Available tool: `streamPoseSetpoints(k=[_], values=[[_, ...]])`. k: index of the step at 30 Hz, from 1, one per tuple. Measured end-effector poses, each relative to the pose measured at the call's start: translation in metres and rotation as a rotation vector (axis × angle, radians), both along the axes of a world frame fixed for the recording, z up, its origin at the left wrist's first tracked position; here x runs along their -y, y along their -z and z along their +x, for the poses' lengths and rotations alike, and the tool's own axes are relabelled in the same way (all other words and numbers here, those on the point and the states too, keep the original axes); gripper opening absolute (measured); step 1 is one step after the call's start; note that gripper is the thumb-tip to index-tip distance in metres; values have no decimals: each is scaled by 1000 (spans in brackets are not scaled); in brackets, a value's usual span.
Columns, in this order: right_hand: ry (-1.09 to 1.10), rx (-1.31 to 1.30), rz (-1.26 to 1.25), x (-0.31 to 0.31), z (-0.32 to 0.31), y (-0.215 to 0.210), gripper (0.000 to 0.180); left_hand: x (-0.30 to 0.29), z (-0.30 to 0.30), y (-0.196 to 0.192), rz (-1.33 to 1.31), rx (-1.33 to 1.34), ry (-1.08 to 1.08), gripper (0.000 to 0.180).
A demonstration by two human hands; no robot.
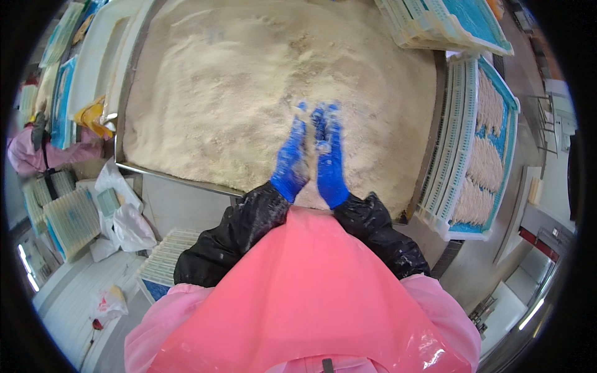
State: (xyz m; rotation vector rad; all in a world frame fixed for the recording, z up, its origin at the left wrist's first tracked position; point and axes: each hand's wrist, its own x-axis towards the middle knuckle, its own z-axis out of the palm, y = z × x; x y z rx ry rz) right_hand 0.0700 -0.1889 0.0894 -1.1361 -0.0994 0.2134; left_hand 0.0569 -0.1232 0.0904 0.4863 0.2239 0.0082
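A big metal-rimmed tray (180, 173) holds a deep layer of pale, cream-coloured crumbs (211, 93). My left hand (292, 161), in a blue glove dusted with crumbs, reaches over the near middle of the crumbs with its fingers stretched forward. Close beside it on the right is my right hand (331, 165), gloved the same way, its fingers also stretched out and crusted with crumbs. The two palms face each other across a narrow gap. The fingertips touch the crumbs and are blurred; no separate item shows between the hands.
Against the tray's right side stands a stack of plastic trays (457, 137), its top one bearing rows of crumb-coated pieces (484, 165). More stacked trays (444, 28) rise at the far right. A yellow cloth-like thing (93, 117) lies at the left edge. Another person (31, 149) works at far left.
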Motion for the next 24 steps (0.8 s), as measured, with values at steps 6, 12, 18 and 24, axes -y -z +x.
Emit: streamPoseSetpoints(k=[6, 12, 18, 24], values=[[-181, 163, -39, 34, 19, 0, 63, 34, 16, -6, -230, 29, -128, 53], [-165, 90, -25, 67, 13, -41, 63, 69, 15, -12, 394, 27, -7, 56], [-85, 81, 127, 117, 23, -73, 60, 125, 28, -44, 327, 144, -9, 57], [-40, 169, 208, 167, 41, -118, 56, 177, 49, -89, 217, 99, 63, 57]])
